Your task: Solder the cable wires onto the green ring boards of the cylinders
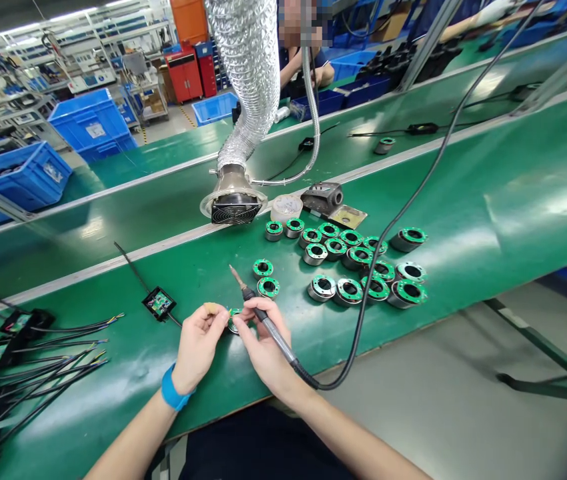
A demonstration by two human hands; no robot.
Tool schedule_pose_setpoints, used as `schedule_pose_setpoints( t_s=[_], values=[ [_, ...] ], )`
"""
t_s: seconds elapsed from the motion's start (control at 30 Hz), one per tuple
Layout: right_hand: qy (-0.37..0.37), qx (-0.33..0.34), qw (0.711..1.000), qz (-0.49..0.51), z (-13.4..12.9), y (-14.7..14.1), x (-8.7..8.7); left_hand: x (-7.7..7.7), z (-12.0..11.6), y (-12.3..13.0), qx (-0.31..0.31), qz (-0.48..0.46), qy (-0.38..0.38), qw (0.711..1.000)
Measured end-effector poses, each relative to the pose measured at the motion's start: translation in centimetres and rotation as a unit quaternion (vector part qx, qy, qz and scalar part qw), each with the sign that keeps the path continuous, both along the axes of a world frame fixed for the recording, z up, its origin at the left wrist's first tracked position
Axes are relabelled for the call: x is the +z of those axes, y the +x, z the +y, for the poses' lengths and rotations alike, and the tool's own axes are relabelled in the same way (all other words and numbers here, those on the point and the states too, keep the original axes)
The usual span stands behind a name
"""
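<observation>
A small green-topped metal ring (235, 320) sits by the glossy green table's (136, 353) near edge between the left hand (199, 345), fingertips pinched together, exact hold hidden, and the right hand (262, 347), clamped on a grey pen-shaped soldering iron (277, 339). A tug on the thick black cable (357, 333) could swing the tip (234, 272), perhaps hot, into the two silver-sided, green-topped rings (268, 294) just right.

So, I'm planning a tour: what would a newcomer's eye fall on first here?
Probably the silver duct, hanging above the bench near top centre. Next, the green-topped rings, mostly grouped right of centre. Then the soldering iron in the right hand, tip angled upward in the picture.
</observation>
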State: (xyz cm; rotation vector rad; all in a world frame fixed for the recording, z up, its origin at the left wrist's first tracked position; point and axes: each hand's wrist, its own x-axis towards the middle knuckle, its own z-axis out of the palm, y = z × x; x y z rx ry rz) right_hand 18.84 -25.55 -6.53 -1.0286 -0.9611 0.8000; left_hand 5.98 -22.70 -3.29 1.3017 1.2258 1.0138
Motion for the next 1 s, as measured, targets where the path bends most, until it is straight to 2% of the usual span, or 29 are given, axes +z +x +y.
schedule_pose_setpoints(
  t_s=[0.1,0.2,0.27,0.33,0.4,0.47,0.53,0.67,0.87,0.93,1.0],
  values=[
    [0.037,-0.016,0.991,-0.131,-0.4,0.5,-0.4,-0.1,0.2,-0.6,0.002,0.052,0.074,0.996],
    [0.038,-0.037,0.958,-0.281,-0.5,1.2,-1.3,0.0,0.6,-1.7,0.002,0.14,0.151,0.979],
    [0.029,-0.029,0.943,-0.329,-0.3,1.6,-1.7,0.2,0.9,-2.5,-0.014,0.178,0.174,0.968],
    [0.034,0.007,0.946,-0.321,0.1,2.1,-1.7,0.4,1.1,-3.1,-0.036,0.195,0.182,0.963],
    [0.044,0.077,0.956,-0.28,0.6,2.8,-1.3,0.6,1.1,-3.1,-0.056,0.201,0.18,0.961],
    [0.045,0.154,0.957,-0.241,1.0,3.7,-0.7,0.8,1.1,-2.8,-0.077,0.204,0.172,0.961],
    [0.039,0.193,0.956,-0.218,1.3,4.4,-0.3,1.0,1.0,-2.1,-0.101,0.207,0.163,0.959],
    [0.02,0.177,0.964,-0.197,1.3,4.9,-0.5,1.0,1.1,-0.6,-0.145,0.218,0.153,0.953],
    [0.024,0.222,0.961,-0.161,1.6,6.2,-0.5,0.4,1.1,-0.2,-0.152,0.238,0.157,0.946],
    [0.01,0.177,0.971,-0.16,0.9,6.8,-0.5,0.2,1.0,-0.3,-0.143,0.24,0.152,0.948],
    [-0.01,0.076,0.987,-0.138,-0.5,6.8,-0.7,0.2,0.8,-0.3,-0.136,0.24,0.148,0.95]
  ],
)
